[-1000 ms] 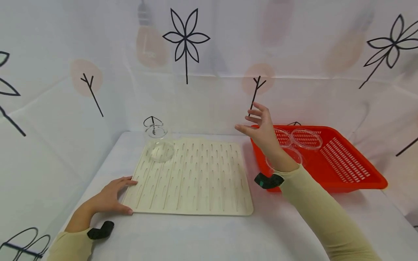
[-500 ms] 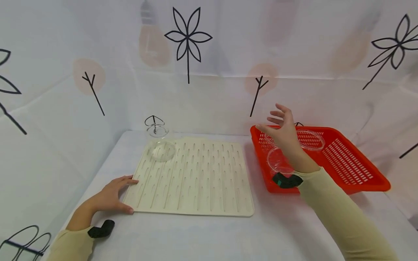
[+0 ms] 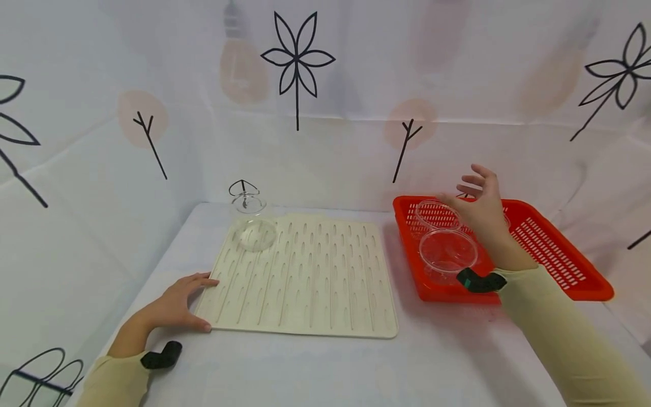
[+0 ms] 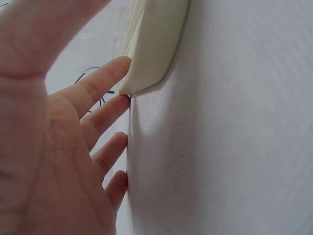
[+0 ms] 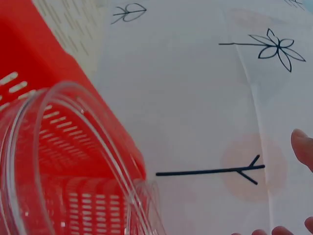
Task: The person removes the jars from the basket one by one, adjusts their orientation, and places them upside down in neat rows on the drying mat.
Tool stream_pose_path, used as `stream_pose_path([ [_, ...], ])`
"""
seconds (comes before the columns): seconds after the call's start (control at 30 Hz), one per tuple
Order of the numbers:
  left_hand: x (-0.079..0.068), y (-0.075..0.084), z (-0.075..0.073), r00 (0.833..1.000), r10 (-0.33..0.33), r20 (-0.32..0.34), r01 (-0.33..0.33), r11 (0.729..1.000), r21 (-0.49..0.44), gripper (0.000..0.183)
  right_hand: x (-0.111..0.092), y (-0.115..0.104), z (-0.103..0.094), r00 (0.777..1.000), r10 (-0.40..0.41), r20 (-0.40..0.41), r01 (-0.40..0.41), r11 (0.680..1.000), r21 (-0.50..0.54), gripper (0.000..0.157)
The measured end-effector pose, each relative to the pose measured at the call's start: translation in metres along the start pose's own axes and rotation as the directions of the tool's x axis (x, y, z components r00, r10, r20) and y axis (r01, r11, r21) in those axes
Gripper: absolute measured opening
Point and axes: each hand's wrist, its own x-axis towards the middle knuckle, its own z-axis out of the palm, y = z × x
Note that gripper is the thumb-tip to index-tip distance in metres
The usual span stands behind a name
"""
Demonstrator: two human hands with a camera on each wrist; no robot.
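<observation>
My left hand [image 3: 175,305] rests at the left edge of a cream ridged mat [image 3: 310,277], thumb at the near corner and fingers along the side. In the left wrist view the index fingertip touches the mat's edge [image 4: 156,49]. A clear round container [image 3: 256,234] stands on the mat's far left corner. My right hand [image 3: 485,217] hangs over the red basket [image 3: 513,294] with fingers loosely spread, holding nothing. Inside the basket, clear round containers [image 3: 447,251] stand near its left end; the right hand partly hides another. In the right wrist view, one clear container's rim [image 5: 73,93] looms close.
A white cloth with printed flowers and twigs covers the table [image 3: 325,373] and hangs as a wall [image 3: 346,158] right behind the mat and basket. The basket's slotted side rises above the tabletop at the right.
My right hand has moved to the right, from above the basket's left end to over its middle, uncovering the containers there. The left hand stays at the mat's edge.
</observation>
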Motion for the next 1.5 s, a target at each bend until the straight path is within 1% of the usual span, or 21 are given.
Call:
stream_pose_path([
  [0.2, 0.001, 0.0, 0.001, 1.0, 0.0, 0.001, 0.0, 1.0, -0.004, 0.092, 0.003, 0.012, -0.015, 0.999, 0.037, -0.015, -0.038, 0.999, -0.032, 0.089],
  [0.6, 0.002, -0.003, 0.002, 1.0, 0.011, -0.004, -0.011, 1.0, 0.009, 0.091, 0.015, 0.035, -0.038, 0.99, 0.13, -0.063, -0.133, 0.99, -0.055, 0.096],
  [0.8, 0.002, -0.003, 0.002, 1.0, 0.009, -0.003, -0.009, 1.0, 0.008, 0.091, 0.019, 0.046, -0.048, 0.984, 0.167, -0.059, -0.17, 0.984, -0.061, 0.099],
  [1.1, 0.002, -0.003, 0.001, 1.0, 0.004, -0.003, -0.004, 1.0, 0.007, 0.091, 0.026, 0.069, -0.061, 0.974, 0.222, -0.05, -0.225, 0.971, -0.075, 0.103],
  [1.17, 0.002, -0.002, 0.001, 1.0, 0.0, -0.001, 0.0, 1.0, 0.006, 0.091, 0.028, 0.075, -0.063, 0.97, 0.238, -0.047, -0.241, 0.968, -0.076, 0.104],
  [1.3, 0.002, -0.001, 0.001, 1.0, -0.001, 0.002, 0.001, 1.0, 0.004, 0.091, 0.032, 0.089, -0.069, 0.96, 0.275, -0.053, -0.279, 0.954, -0.111, 0.105],
  [1.4, 0.002, -0.001, 0.001, 1.0, 0.002, 0.002, -0.002, 1.0, -0.002, 0.091, 0.032, 0.095, -0.072, 0.957, 0.288, -0.028, -0.289, 0.95, -0.119, 0.106],
  [1.5, 0.002, 0.0, 0.001, 1.0, 0.0, 0.005, 0.0, 1.0, -0.006, 0.091, 0.031, 0.099, -0.076, 0.956, 0.292, 0.028, -0.287, 0.951, -0.115, 0.108],
])
